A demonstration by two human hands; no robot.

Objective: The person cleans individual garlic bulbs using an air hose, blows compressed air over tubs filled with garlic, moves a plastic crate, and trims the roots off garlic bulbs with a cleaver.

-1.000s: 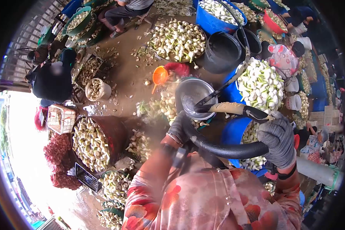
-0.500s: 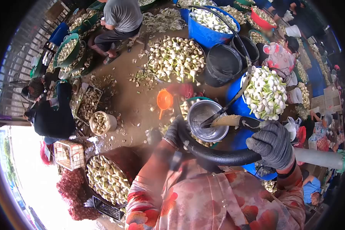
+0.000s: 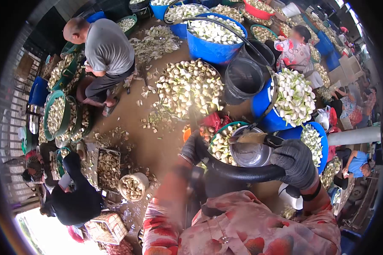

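Observation:
A thick black curved tube (image 3: 242, 173) spans between my two gloved hands, low in front of my chest. My left hand (image 3: 193, 148) is closed round its left end. At the right end my right hand (image 3: 295, 165) is wrapped round the tube, close to a tan-wrapped part (image 3: 252, 138). A metal bowl (image 3: 250, 154) sits just beyond the tube, over a green-rimmed basin of garlic (image 3: 221, 148). From near the bowl, a thin dark hose (image 3: 271, 102) arcs up and away.
Blue tubs (image 3: 215, 49) of peeled white bulbs, black buckets (image 3: 244, 80) and a large garlic pile (image 3: 189, 88) lie ahead. A seated person (image 3: 108, 55) is at the left; another (image 3: 295, 51) sits at the right. A grey pipe (image 3: 355, 136) stands at the right.
The view has swung, so the surroundings shift left and down and the seated person at the left shows fully. Both hands keep their hold on the tube. The orange scoop is now mostly hidden.

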